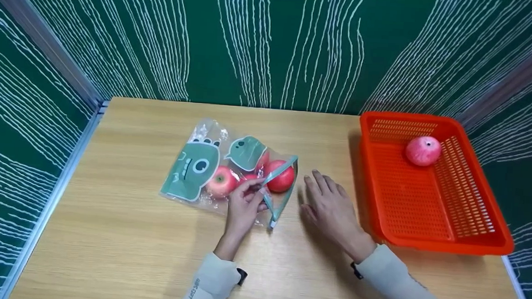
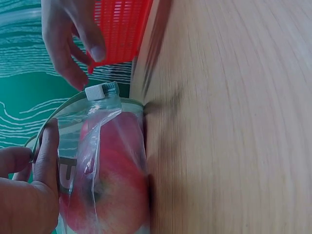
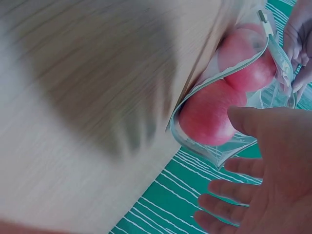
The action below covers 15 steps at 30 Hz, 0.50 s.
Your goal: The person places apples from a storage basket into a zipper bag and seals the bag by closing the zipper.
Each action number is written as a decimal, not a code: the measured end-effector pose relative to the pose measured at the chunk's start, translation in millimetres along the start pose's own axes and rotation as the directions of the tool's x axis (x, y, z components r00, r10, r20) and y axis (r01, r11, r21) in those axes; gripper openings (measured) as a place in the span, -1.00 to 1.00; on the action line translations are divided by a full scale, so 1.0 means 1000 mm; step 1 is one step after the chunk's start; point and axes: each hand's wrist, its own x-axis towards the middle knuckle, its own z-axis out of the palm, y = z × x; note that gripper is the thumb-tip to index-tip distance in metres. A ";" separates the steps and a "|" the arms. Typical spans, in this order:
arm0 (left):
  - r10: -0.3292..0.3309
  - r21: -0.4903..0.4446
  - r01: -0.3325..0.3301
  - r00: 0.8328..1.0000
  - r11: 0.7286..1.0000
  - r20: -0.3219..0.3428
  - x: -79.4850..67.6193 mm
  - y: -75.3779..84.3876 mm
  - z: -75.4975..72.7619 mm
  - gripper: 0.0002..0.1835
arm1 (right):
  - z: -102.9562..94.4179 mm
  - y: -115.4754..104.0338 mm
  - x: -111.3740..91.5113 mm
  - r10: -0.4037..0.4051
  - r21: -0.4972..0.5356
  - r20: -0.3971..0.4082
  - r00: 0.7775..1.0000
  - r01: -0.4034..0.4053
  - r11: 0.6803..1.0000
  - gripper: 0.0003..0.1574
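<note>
Pale sleeves (image 1: 211, 276) front the head view; the left hand (image 1: 244, 206) pinches a bag (image 1: 189, 170) of apples (image 1: 282, 180) on the surface (image 1: 120, 233). Left wrist: fingers (image 2: 48, 156) grip its rim (image 2: 131, 101). Right wrist: the right hand (image 3: 278, 168), fingers loosely extended, holds nothing beside it.

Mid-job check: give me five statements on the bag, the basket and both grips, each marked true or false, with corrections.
1. The left grip pinches the edge of a clear plastic bag with green cartoon prints. True.
2. The bag is empty. False: round red apples are inside.
3. The right grip holds nothing. True.
4. The bag's zip mouth is fully closed. False: it gapes open.
5. An orange-red rectangular plastic basket holds one round pinkish fruit. True.
</note>
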 end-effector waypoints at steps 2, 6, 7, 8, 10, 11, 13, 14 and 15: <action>-0.006 0.004 0.006 1.000 1.000 -0.001 0.000 0.000 0.000 -0.68 | -0.002 0.004 -0.003 -0.015 -0.008 -0.007 1.000 0.015 1.000 -0.09; -0.013 0.010 0.013 1.000 1.000 0.001 0.000 0.000 0.000 -0.68 | -0.007 0.010 -0.008 -0.041 -0.023 -0.031 0.999 0.040 0.999 -0.12; -0.013 0.011 0.013 1.000 1.000 0.001 0.000 -0.001 0.000 -0.68 | -0.009 0.012 -0.010 -0.046 -0.026 -0.038 0.998 0.045 0.999 -0.13; -0.013 0.015 0.013 1.000 1.000 -0.001 0.000 -0.001 0.000 -0.68 | -0.011 0.013 -0.011 -0.050 -0.029 -0.048 0.998 0.049 0.998 -0.13; -0.010 0.015 0.010 1.000 1.000 0.000 0.000 -0.001 -0.001 -0.68 | -0.016 0.017 -0.013 -0.055 -0.037 -0.066 0.996 0.053 0.998 -0.14; -0.007 0.011 0.007 1.000 1.000 0.000 0.000 -0.001 -0.001 -0.69 | -0.019 0.019 -0.014 -0.057 -0.041 -0.075 0.996 0.054 0.998 -0.15; -0.003 0.002 0.003 1.000 1.000 0.000 0.000 -0.001 -0.001 -0.69 | -0.024 0.024 -0.016 -0.058 -0.048 -0.094 0.994 0.053 0.997 -0.16; -0.002 -0.001 0.002 1.000 1.000 0.000 0.000 -0.001 -0.001 -0.69 | -0.027 0.026 -0.017 -0.058 -0.051 -0.101 0.993 0.053 0.997 -0.16; 0.000 -0.007 0.000 1.000 1.000 0.002 0.000 -0.001 -0.001 -0.69 | -0.030 0.029 -0.018 -0.056 -0.051 -0.106 0.993 0.051 0.997 -0.16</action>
